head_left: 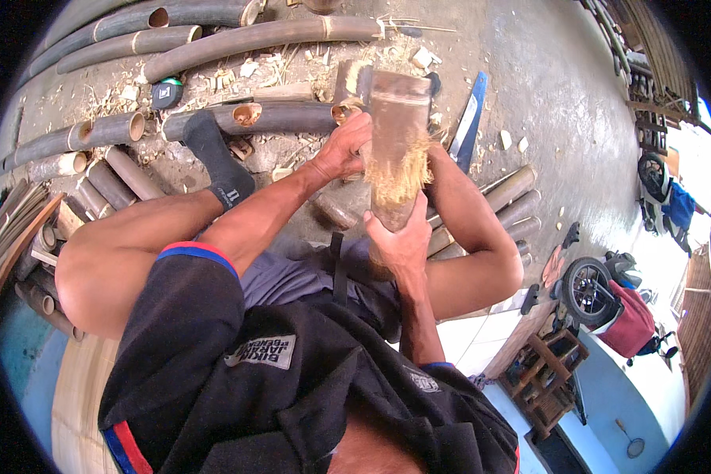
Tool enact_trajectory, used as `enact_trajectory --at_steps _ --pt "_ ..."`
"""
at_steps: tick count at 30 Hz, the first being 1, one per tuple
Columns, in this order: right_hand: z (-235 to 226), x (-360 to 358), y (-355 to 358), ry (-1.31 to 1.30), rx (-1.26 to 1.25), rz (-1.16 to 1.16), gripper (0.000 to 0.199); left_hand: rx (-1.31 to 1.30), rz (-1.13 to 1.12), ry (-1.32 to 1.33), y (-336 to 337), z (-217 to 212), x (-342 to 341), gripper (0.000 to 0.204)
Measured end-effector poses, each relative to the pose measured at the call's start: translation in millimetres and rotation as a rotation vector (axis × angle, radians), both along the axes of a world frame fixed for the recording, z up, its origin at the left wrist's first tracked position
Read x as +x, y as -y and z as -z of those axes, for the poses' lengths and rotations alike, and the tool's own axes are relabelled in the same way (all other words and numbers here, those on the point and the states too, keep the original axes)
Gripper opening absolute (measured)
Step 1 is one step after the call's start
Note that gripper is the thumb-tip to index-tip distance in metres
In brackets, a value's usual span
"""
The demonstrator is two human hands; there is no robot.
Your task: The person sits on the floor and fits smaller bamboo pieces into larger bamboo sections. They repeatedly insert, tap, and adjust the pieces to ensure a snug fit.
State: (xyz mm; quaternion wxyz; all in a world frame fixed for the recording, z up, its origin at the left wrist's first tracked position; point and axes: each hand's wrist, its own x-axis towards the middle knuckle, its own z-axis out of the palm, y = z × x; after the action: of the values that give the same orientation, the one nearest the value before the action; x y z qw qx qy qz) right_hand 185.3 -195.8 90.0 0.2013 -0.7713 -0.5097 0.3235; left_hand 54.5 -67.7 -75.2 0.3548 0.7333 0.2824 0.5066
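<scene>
A thick brown wooden mallet [399,118], blurred and with a patch of frayed yellow fibres along its side, stands up in front of me. My right hand [403,233] is closed round its lower, narrower end. To the left of it, my left hand [346,146] is closed in a fist at the right end of a dark bamboo pole [288,118]; what it grips is hidden by the fingers and the mallet. That pole lies across the ground and has cut openings with pale insides.
Long bamboo poles [268,43] lie at the far side among pale wood chips. A tape measure [167,93] sits there too. Right of the mallet is a saw blade [470,118]. Short bamboo lengths [513,197] are stacked by my right knee. A motorbike wheel [588,290] shows at right.
</scene>
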Motion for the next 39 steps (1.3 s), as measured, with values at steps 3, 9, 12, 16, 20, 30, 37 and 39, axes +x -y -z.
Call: enact_trajectory --at_steps 3,9,12,16,20,30,37,39 --pt "-12 -1 -1 -0.153 0.179 0.024 0.08 -0.062 -0.039 -0.018 -4 5 -4 0.038" --pt "4 6 -16 0.155 -0.09 -0.015 0.089 -0.116 -0.065 0.061 -6 1 -1 0.037" --pt "-10 12 -10 -0.048 0.238 -0.062 0.094 -0.187 -0.093 0.067 -1 3 -4 0.037" --pt "-1 4 -29 0.071 0.091 -0.081 0.093 -0.181 -0.097 0.114 -13 -7 -1 0.036" --pt "-20 12 -48 -0.011 0.155 -0.084 0.091 -0.411 -0.062 0.086 -22 0 -7 0.042" --pt "-54 8 -99 -0.142 0.321 -0.106 0.079 -0.722 0.004 0.249 -36 -2 -10 0.037" --pt "-66 13 -143 0.086 0.015 -0.228 0.076 -1.007 0.009 0.214 -74 -11 -15 0.036" --pt "-54 16 -150 0.087 0.061 -0.253 0.077 -0.937 -0.042 0.281 -72 -10 -7 0.035"
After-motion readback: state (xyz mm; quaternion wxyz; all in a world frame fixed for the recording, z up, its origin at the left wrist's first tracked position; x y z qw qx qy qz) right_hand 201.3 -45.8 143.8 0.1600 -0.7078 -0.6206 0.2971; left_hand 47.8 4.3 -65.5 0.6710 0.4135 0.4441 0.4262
